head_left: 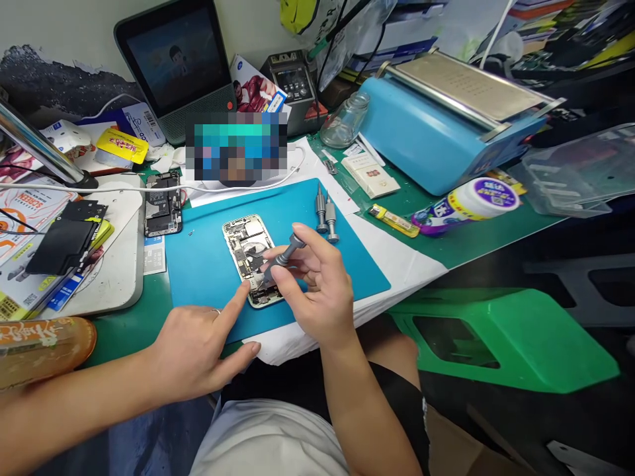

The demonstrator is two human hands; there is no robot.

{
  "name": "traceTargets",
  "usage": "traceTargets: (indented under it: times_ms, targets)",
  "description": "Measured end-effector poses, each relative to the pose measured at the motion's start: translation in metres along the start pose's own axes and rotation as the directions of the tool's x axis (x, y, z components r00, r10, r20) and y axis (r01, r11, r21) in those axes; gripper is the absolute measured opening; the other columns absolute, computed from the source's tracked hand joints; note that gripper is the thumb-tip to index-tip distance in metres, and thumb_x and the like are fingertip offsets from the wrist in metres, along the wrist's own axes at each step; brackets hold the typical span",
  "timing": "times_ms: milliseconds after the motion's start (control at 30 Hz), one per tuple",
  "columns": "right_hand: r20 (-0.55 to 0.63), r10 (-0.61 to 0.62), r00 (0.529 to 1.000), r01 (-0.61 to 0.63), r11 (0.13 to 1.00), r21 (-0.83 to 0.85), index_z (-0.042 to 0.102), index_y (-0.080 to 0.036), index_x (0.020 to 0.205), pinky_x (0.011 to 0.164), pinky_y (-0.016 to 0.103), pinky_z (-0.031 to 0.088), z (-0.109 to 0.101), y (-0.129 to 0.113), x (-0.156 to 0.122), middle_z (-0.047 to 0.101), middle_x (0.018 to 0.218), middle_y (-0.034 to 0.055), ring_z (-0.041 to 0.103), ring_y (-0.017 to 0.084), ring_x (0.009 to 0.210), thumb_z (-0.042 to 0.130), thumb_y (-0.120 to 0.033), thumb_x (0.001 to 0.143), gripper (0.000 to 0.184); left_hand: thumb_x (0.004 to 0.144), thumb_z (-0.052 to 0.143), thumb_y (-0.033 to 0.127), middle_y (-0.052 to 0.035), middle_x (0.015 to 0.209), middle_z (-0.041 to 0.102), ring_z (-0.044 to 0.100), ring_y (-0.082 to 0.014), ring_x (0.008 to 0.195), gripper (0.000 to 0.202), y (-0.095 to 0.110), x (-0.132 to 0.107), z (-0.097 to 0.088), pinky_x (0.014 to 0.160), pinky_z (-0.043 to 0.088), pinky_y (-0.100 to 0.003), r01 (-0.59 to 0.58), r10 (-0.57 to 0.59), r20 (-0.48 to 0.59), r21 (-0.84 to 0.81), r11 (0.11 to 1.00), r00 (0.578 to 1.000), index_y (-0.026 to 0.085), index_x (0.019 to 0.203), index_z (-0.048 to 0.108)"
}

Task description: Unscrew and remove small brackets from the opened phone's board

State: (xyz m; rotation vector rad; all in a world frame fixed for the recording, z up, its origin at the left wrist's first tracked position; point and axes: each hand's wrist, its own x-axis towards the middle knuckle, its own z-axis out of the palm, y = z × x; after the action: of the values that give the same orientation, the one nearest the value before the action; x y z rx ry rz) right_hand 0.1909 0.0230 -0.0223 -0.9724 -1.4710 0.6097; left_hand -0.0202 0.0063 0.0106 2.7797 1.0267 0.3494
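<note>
Nearest the lens, the left hand [198, 350] is spread loosely at the bench edge with nothing gripped. Its index finger is stretched out so the tip is pressed against the lower left corner of the phone [245, 246]. The right hand [317, 291] is closed round a small grey screwdriver [285, 256], which is pinched between thumb and fingers with the tip set down into the phone's lower half.

The phone is laid in the middle of the blue mat [208, 264], a bit skewed. Progress-wise, the opening-up part looks done: the cover is off and the insides are exposed. The screw work seems only partly done, and whether screws are being taken out or put back can't be told.

A pale frame, silvery shields and dark parts can be made out. Two spare drivers [325, 215] are stood upright just beyond the right hand, and a second stripped phone [162, 203] is parked off the mat to the left.
</note>
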Motion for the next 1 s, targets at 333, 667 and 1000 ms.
traceTargets:
  times_ms: [333,667,1000]
  targets:
    - [-0.018,0.004,1.000,-0.004,1.000,0.008,0.043,-0.033,0.148,0.079,0.036,0.069,0.0004,0.0011,-0.0009,0.074,0.113,0.0041,0.073,0.020,0.100,0.061,-0.019,0.099,0.054,0.097,0.058,0.035,-0.0142,0.125,0.065,0.060,-0.0275,0.107,0.034,-0.0017,0.0056,-0.0058,0.090,0.048,-0.044,-0.067,0.059,-0.087,-0.097,0.993,0.994,0.019,0.126,0.066]
    - [-0.010,-0.014,1.000,0.015,0.999,0.049,0.044,-0.035,0.148,0.081,0.035,0.069,0.0004,0.0001,0.0004,0.073,0.118,0.0040,0.075,0.020,0.099,0.062,-0.016,0.098,0.056,0.100,0.054,0.043,-0.0110,0.160,0.045,0.034,-0.0357,0.147,0.055,-0.0029,0.0048,-0.0005,0.106,0.031,-0.050,-0.053,0.053,0.033,0.000,0.999,0.998,0.017,0.149,0.047]
    - [0.010,-0.056,0.998,0.055,0.995,0.081,0.042,-0.034,0.150,0.087,0.035,0.068,0.0011,-0.0004,0.0025,0.072,0.119,0.0049,0.074,0.018,0.103,0.061,-0.011,0.098,0.060,0.100,0.055,0.042,-0.0097,0.156,0.051,0.033,-0.0352,0.147,0.058,-0.0046,0.0045,0.0002,0.107,0.027,-0.049,-0.075,0.074,0.031,0.023,0.997,0.997,0.012,0.149,0.045]
